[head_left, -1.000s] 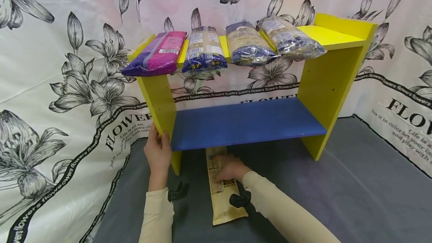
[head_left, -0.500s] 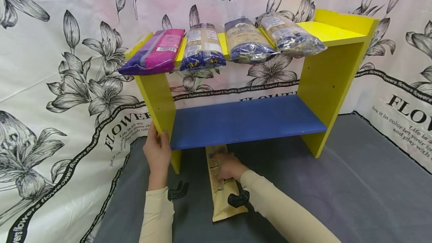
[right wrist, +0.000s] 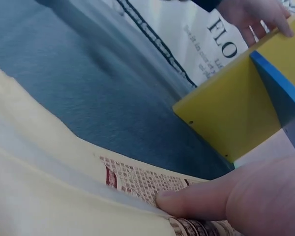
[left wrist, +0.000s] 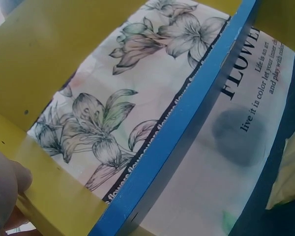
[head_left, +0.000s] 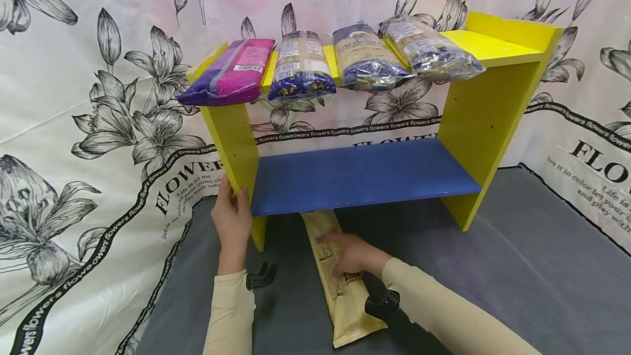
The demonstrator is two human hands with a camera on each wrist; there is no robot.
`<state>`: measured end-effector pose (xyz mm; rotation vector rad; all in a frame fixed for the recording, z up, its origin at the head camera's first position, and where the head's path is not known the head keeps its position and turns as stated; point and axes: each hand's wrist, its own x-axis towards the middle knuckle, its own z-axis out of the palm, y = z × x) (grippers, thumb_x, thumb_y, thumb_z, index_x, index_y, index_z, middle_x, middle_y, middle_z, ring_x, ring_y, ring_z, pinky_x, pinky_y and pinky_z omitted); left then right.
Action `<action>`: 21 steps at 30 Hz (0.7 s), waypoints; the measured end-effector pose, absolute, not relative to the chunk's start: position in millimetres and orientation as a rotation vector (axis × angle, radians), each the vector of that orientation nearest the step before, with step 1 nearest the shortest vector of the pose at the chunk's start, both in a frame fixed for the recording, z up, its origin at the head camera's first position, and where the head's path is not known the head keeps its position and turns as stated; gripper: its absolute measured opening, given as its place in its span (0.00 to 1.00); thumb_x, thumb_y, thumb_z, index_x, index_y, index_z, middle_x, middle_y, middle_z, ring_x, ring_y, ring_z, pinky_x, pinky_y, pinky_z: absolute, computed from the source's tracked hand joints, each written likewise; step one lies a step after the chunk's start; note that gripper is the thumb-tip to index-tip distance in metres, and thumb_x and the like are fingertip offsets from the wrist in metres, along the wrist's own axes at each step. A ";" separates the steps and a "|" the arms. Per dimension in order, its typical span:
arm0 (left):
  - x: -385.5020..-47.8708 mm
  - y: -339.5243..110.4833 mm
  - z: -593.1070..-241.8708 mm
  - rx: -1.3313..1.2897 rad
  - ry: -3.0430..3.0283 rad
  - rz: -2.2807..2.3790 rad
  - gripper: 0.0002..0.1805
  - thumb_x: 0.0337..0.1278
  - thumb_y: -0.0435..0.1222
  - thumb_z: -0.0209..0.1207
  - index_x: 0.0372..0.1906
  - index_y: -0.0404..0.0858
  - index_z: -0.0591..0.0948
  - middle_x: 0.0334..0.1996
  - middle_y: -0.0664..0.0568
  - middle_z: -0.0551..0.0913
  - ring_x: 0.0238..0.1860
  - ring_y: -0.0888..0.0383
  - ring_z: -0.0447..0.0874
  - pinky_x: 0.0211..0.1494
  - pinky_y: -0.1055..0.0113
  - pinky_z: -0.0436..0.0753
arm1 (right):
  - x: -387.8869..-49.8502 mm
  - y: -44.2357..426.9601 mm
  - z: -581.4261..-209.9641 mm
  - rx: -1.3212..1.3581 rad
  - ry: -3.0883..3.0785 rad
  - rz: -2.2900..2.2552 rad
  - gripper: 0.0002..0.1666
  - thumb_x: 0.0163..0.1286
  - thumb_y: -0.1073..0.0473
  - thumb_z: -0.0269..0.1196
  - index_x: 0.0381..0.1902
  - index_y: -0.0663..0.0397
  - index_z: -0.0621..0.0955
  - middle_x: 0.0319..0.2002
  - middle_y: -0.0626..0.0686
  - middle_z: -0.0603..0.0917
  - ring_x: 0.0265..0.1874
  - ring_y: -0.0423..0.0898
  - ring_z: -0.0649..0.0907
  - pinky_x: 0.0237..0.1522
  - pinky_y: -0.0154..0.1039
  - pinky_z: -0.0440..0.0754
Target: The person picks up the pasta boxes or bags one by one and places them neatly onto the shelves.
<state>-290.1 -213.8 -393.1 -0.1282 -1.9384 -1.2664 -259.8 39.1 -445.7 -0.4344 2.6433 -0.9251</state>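
Observation:
My left hand (head_left: 233, 223) grips the front edge of the yellow left side panel (head_left: 231, 149) of a shelf unit, thumb on the near edge and fingers behind. In the left wrist view part of that hand (left wrist: 7, 191) shows at the lower left. Below the blue shelf board (head_left: 365, 175), a long pale-yellow packet (head_left: 352, 316) with printed text lies on the grey surface, its far end under the board. My right hand (head_left: 355, 253) grips it near the middle. The right wrist view shows the thumb (right wrist: 191, 204) pressed on the print; the other fingers are hidden.
Four packets would be several: on the top yellow shelf (head_left: 493, 45) lie a pink-purple packet (head_left: 234, 73) and several clear-and-blue packets (head_left: 302, 67), ends overhanging the front. A flower-print cloth (head_left: 123, 125) hangs behind. The right side panel (head_left: 488, 125) stands on the grey surface (head_left: 532, 267).
My right hand has moved right and nearer to me, and the pale-yellow packet has slid and turned with it. My left hand stays on the side panel.

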 end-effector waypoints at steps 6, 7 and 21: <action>-290.3 -213.9 -392.2 -0.126 -1.941 -1.270 0.27 0.73 0.30 0.54 0.74 0.39 0.71 0.59 0.33 0.83 0.52 0.35 0.88 0.42 0.40 0.86 | -243.3 65.7 -446.5 -0.468 2.531 -1.025 0.44 0.47 0.72 0.75 0.66 0.52 0.78 0.75 0.62 0.69 0.66 0.60 0.76 0.44 0.47 0.79; -290.2 -214.3 -391.5 -0.129 -1.937 -1.267 0.27 0.72 0.30 0.54 0.74 0.39 0.71 0.59 0.33 0.83 0.52 0.35 0.88 0.42 0.40 0.86 | -240.6 70.4 -446.1 -0.459 2.488 -1.068 0.45 0.47 0.73 0.75 0.66 0.52 0.78 0.75 0.63 0.68 0.57 0.58 0.80 0.39 0.45 0.77; -292.0 -211.5 -391.5 -0.152 -1.910 -1.220 0.25 0.72 0.29 0.54 0.72 0.35 0.72 0.56 0.31 0.84 0.49 0.33 0.88 0.40 0.39 0.85 | -190.8 149.8 -446.4 -0.508 1.959 -1.444 0.46 0.55 0.73 0.67 0.74 0.64 0.68 0.77 0.77 0.52 0.25 0.44 0.69 0.27 0.38 0.71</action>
